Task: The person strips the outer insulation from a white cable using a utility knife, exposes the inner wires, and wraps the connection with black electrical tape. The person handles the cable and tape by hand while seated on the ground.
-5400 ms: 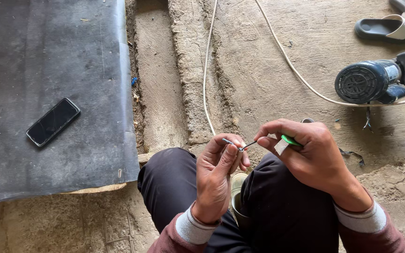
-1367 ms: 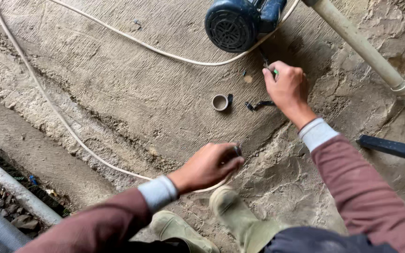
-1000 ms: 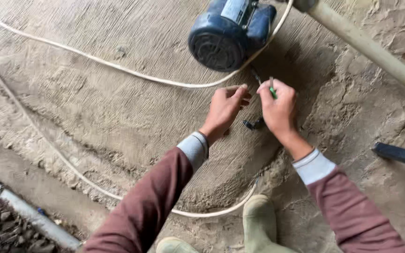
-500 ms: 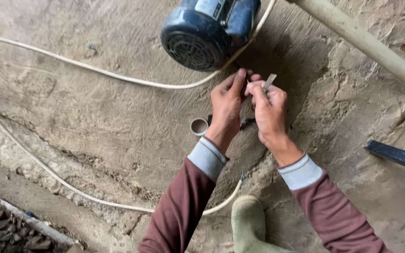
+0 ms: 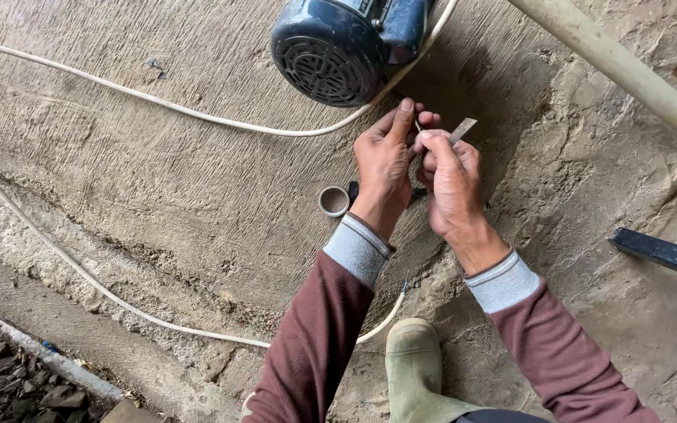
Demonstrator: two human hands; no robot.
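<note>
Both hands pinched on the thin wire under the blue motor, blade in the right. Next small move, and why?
Probably ease the blade in the right hand toward the wire end pinched by the left hand. Both hands meet just below the blue motor, and the blade tip points away from the wire.

1. The left hand point(image 5: 383, 164) and the right hand point(image 5: 450, 178) are raised close together, fingertips touching, just below a blue motor point(image 5: 346, 43).
2. The right hand pinches a thin grey metal strip point(image 5: 461, 129) that sticks out up and to the right.
3. A thin wire end point(image 5: 417, 124) shows between the thumbs.
4. A small roll of tape point(image 5: 334, 201) lies on the rough concrete floor point(image 5: 158, 196), just left of the left wrist.
5. A white cable point(image 5: 119, 90) curves across the floor towards the motor.
6. A cream pipe point(image 5: 620, 66) runs diagonally at upper right.
7. A green rubber boot point(image 5: 413, 376) shows at the bottom.
</note>
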